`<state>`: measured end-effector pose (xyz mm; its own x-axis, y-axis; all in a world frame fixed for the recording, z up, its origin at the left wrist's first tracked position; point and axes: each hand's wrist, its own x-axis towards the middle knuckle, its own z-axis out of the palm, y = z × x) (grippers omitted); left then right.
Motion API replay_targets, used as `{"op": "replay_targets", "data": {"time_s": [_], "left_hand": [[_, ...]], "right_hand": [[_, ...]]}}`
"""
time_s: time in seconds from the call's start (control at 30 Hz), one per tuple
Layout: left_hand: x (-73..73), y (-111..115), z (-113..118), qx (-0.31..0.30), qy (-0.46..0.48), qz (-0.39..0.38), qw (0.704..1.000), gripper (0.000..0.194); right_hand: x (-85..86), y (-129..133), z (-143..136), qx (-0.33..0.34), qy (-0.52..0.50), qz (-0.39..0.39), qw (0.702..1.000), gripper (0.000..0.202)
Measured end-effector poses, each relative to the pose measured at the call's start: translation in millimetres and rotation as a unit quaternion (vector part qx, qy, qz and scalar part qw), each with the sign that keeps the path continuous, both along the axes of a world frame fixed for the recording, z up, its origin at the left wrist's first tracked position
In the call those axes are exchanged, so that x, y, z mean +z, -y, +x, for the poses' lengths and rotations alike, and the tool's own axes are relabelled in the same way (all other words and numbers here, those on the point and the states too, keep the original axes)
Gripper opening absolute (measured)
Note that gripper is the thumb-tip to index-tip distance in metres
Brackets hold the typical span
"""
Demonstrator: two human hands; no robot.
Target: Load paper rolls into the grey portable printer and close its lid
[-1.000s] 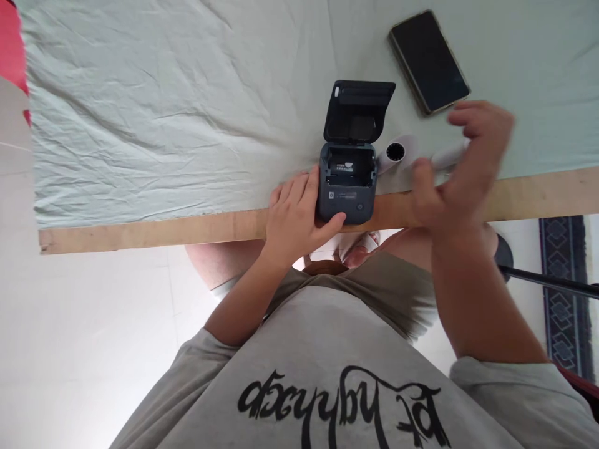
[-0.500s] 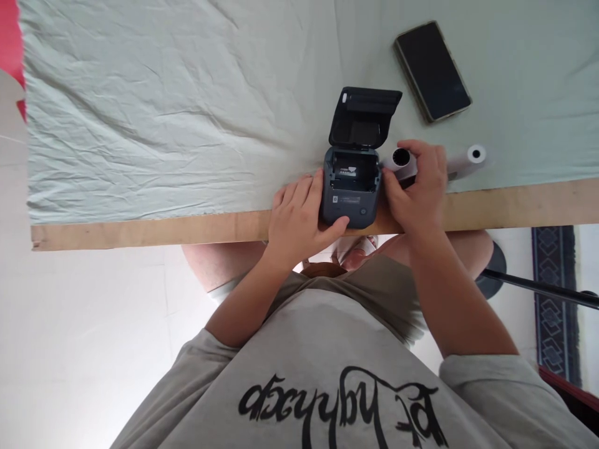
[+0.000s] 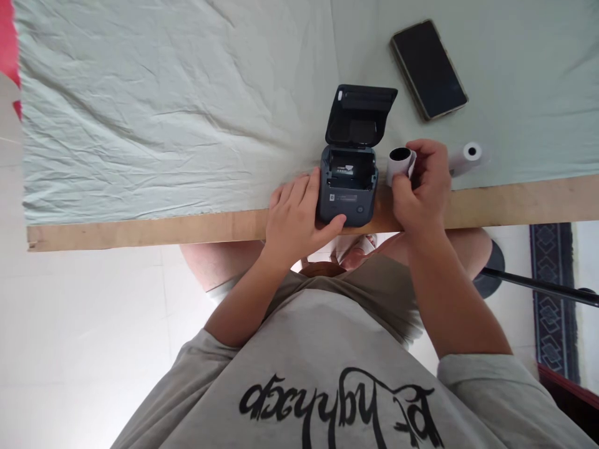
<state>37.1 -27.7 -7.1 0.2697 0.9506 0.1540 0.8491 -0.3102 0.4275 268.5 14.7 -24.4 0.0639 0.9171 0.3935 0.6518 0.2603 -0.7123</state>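
Note:
A dark blue-grey label printer (image 3: 347, 209) sits at the table's front edge with its black lid (image 3: 361, 115) swung up. Its paper bay shows a white sticker and no roll. Along the printer's left side lie the fingers of my left hand (image 3: 292, 218), its thumb across the front corner, holding the body. To the right of the printer, my right hand (image 3: 421, 184) pinches a small white paper roll (image 3: 397, 171) between thumb and fingers. The roll's dark core faces up, and a bit of its paper end stands away near my fingers. Part of the roll is hidden by the hand.
A second white roll (image 3: 472, 151) in clear wrap lies right of my right hand. Farther back is a phone (image 3: 429, 70) in a case. Pale green cloth (image 3: 163, 112) covers the table up to its wooden edge (image 3: 140, 231).
My right thumb has shifted from beside the printer onto the paper roll, which now shows more of its white side. My left hand stays on the printer.

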Motion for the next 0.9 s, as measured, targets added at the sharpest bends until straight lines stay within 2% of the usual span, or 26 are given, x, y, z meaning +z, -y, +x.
{"op": "replay_targets", "data": {"time_s": [0.1, 0.2, 0.33, 0.43, 0.6, 0.7, 0.8, 0.9], "left_hand": [[0.0, -0.2, 0.4, 0.002, 0.0, 0.002, 1.0, 0.082], [0.3, 0.0, 0.8, 0.005, -0.003, -0.009, 1.0, 0.082], [1.2, 0.5, 0.7, 0.007, -0.007, -0.016, 1.0, 0.082], [2.0, 0.7, 0.5, 0.005, -0.006, -0.013, 1.0, 0.082], [3.1, 0.6, 1.0, 0.008, 0.001, -0.022, 1.0, 0.081], [3.0, 0.4, 1.2, 0.006, 0.002, -0.026, 1.0, 0.081], [2.7, 0.4, 1.3, 0.006, 0.003, -0.025, 1.0, 0.082], [2.8, 0.5, 1.1, 0.007, 0.002, -0.023, 1.0, 0.082]], "right_hand": [[3.3, 1.5, 1.4, 0.019, 0.009, 0.01, 1.0, 0.037], [1.3, 0.9, 3.0, 0.001, 0.005, 0.015, 1.0, 0.033], [-5.9, -1.5, 2.1, -0.022, -0.074, 0.04, 0.996, 0.03], [-3.3, -0.2, -5.1, -0.024, -0.121, 0.083, 0.989, 0.025], [19.0, 4.6, -26.3, 0.037, -0.022, 0.123, 0.992, 0.015], [30.9, 1.7, -35.8, 0.081, 0.002, 0.108, 0.991, 0.015], [36.0, -5.2, -40.2, 0.108, 0.042, 0.092, 0.989, 0.019], [35.2, -12.3, -41.4, 0.117, 0.076, 0.071, 0.988, 0.013]]}}
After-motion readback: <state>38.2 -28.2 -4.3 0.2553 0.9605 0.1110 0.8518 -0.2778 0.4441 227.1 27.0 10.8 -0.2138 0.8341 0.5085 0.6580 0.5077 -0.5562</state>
